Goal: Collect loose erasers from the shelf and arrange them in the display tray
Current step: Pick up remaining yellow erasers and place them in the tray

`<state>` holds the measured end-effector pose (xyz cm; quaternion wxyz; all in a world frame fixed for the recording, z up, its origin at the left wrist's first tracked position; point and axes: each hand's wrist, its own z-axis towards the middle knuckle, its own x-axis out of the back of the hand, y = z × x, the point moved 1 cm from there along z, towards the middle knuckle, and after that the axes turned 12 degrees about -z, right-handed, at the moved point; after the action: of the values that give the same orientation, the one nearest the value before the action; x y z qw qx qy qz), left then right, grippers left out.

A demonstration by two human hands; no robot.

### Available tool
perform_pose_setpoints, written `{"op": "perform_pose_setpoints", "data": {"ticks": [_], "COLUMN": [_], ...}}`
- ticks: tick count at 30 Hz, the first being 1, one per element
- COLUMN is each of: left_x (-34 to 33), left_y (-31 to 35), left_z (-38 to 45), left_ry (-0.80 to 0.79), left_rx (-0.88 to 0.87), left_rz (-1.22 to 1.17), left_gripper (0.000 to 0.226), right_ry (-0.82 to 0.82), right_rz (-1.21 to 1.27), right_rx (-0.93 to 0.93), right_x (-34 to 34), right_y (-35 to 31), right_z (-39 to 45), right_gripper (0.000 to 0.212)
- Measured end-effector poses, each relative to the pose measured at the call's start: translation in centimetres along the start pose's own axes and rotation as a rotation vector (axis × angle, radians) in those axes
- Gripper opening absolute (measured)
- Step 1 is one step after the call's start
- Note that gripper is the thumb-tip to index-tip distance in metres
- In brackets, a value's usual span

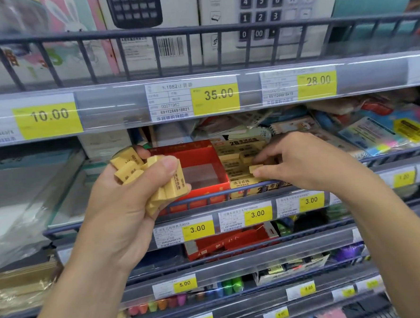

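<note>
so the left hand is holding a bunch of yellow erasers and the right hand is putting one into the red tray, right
Not quite. The head view shows the right hand pinching one eraser over the yellow tray that already holds erasers, not the red tray, which sits beside it on the left. The rest stands: the left hand holds a bunch of yellow erasers.

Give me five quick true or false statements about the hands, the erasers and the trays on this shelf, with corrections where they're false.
1. The left hand holds a bunch of erasers. True.
2. The right hand is empty. False: it pinches one eraser.
3. The red tray is packed full. False: its floor shows bare.
4. The yellow tray sits right of the red tray. True.
5. The price tag under the yellow tray reads 10.00. False: it reads 3.00.
</note>
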<state>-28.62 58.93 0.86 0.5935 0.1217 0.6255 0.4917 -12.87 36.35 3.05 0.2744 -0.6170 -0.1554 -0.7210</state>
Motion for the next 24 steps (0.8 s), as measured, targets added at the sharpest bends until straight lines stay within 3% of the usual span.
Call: {"op": "perform_pose_setpoints", "data": {"ticks": [4,12,19,24], "left_x": [0.0,-0.1,0.0,-0.2], "left_y": [-0.1,-0.3,-0.4,-0.4], "left_z": [-0.2,-0.4,-0.4,-0.6], "left_ry": [0.012,-0.005,0.008,0.010], "left_rx": [-0.009,-0.015,0.011,0.029], "left_rz": [-0.012,0.012,-0.012,0.012], "left_gripper": [0.065,0.057,0.047,0.064], "right_ry": [0.130,0.008,-0.050,-0.122], "right_rz": [-0.050,-0.039,-0.098,-0.127], "right_rx": [-0.082,-0.107,-0.166,-0.197], "right_x": [-0.6,-0.6,-0.6,0.0], "right_y": [-0.2,-0.3,-2.1,-2.6], "right_z": [0.4,0.5,1.7,2.0], "right_gripper": [0.018,0.007,0.033,0.041]}}
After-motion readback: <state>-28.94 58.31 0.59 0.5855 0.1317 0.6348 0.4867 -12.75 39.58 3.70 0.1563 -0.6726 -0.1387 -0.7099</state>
